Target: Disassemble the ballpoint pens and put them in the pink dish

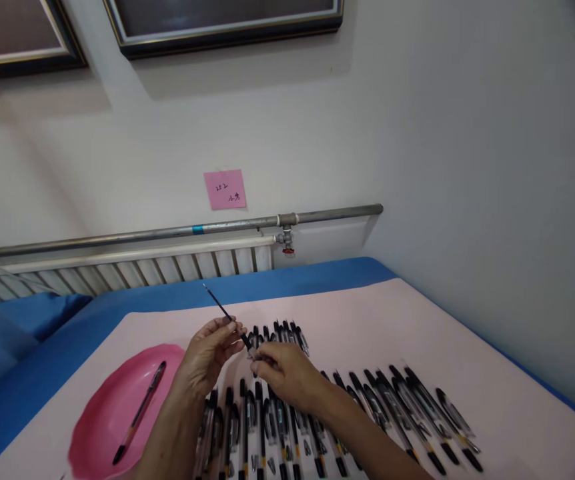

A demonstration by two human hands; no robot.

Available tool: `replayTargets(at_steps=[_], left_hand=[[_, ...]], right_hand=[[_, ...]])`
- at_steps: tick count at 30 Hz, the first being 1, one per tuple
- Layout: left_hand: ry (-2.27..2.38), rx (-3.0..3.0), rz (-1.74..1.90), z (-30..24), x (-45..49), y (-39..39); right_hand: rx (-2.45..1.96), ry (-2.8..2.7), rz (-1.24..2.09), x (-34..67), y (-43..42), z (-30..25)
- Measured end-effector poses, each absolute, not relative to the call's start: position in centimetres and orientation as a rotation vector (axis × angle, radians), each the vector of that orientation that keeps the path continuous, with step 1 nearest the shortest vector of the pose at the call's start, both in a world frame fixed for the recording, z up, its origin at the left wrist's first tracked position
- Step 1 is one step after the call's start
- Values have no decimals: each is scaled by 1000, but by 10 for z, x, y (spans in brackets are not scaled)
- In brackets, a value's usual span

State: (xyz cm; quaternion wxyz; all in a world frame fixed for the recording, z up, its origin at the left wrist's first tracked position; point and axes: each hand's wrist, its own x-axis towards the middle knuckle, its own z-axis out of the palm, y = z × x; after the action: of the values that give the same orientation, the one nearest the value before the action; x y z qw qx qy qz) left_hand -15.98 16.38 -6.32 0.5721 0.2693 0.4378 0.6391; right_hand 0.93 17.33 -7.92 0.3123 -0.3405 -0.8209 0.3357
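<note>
My left hand pinches a thin black pen refill that points up and to the left. Close beside it, my right hand is closed around a pen barrel at the refill's lower end. Both hands hover over several rows of black and clear pens laid out on a pale pink sheet. To the left sits a pink dish with one assembled pen lying in it.
The pink sheet covers a blue table set against a white wall. A radiator and a metal pipe run along the wall behind, with a pink sticky note above them. Picture frames hang higher up.
</note>
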Motion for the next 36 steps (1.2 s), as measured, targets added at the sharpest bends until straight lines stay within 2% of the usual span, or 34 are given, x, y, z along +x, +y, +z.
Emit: replayTargets(at_steps=[16,22,29,36], left_hand=[[1249,1057,1357,-60,-162,159],[1742,1533,1026,-89,-164,172],[1988,1753,700,-111,-153,177],[2005,1891,518,-113,-148,178]], right_hand=[[-898,-2045,860,12,178,-81],[-933,-1971,876,16,182,-77],[-977,-1959,835,19,186,-76],[-980,-1941,866,19,186,-75]])
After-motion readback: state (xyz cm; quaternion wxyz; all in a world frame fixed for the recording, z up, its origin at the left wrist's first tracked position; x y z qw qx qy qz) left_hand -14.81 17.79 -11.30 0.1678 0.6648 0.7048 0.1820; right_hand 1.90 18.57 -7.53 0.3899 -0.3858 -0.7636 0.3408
